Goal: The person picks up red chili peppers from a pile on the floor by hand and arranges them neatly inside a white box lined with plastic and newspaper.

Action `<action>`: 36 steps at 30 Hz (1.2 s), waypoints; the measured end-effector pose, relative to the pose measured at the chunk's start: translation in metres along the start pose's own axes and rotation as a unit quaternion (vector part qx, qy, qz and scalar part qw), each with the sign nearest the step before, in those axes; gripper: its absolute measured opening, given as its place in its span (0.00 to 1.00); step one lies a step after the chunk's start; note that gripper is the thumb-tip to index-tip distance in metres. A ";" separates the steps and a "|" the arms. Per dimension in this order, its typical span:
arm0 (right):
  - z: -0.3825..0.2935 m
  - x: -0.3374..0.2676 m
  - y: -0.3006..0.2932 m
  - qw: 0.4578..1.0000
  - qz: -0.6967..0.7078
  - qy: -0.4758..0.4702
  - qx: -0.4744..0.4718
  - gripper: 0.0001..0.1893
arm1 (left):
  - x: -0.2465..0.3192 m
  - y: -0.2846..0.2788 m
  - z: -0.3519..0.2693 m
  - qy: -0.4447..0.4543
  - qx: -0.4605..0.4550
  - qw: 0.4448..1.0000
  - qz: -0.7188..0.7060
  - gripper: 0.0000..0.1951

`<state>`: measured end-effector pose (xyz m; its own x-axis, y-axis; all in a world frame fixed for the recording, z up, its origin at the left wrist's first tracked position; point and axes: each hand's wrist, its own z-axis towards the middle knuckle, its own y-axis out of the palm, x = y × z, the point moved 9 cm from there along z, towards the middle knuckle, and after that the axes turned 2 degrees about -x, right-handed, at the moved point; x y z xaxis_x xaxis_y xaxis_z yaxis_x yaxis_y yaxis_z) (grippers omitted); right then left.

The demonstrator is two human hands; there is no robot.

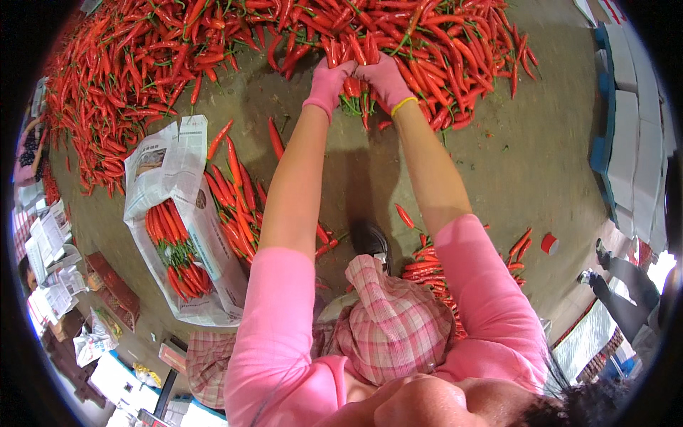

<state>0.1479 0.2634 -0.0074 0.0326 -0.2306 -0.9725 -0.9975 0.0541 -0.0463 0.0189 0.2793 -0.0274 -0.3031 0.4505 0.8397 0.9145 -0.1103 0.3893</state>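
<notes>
Both my hands wear pink gloves and meet at the near edge of a big heap of red chili peppers (448, 48). My left hand (331, 82) and my right hand (385, 80) together grip a bunch of red chilies (353, 88), with the green stems toward me and the tips pointing away. A yellow band circles my right wrist. To the left, a box lined with newspaper (165, 139) lies open on the floor. Inside it are chilies (169, 221) laid in rows, their green stems meeting in the middle.
Loose chilies (235, 197) lie right of the lined box, and more (427, 264) near my right leg. A red cap-like object (549, 244) sits on the floor. White boxes (621, 123) stand on a blue pallet at right. Another person's legs (613, 293) are at lower right.
</notes>
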 end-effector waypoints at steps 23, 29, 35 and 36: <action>-0.225 0.059 0.152 0.965 -0.151 0.123 -0.175 0.24 | -0.106 -0.135 -0.277 -0.167 0.115 0.975 -0.093 0.24; -0.137 0.012 0.052 0.970 -0.223 0.092 -0.042 0.28 | -0.074 -0.055 -0.181 -0.066 0.065 0.988 -0.120 0.24; -0.145 0.038 0.073 0.965 -0.257 0.022 -0.053 0.19 | -0.089 -0.049 -0.190 -0.062 0.111 0.967 -0.220 0.24; -0.151 0.032 0.077 0.963 -0.255 0.045 -0.078 0.20 | -0.092 -0.058 -0.197 -0.046 0.126 0.970 -0.202 0.24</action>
<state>0.0623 0.1132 -0.0075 0.5226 -0.2711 -0.8083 -0.8504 -0.2343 -0.4712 -0.0594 0.0698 -0.0530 -0.6362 0.4901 0.5959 0.7657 0.3066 0.5654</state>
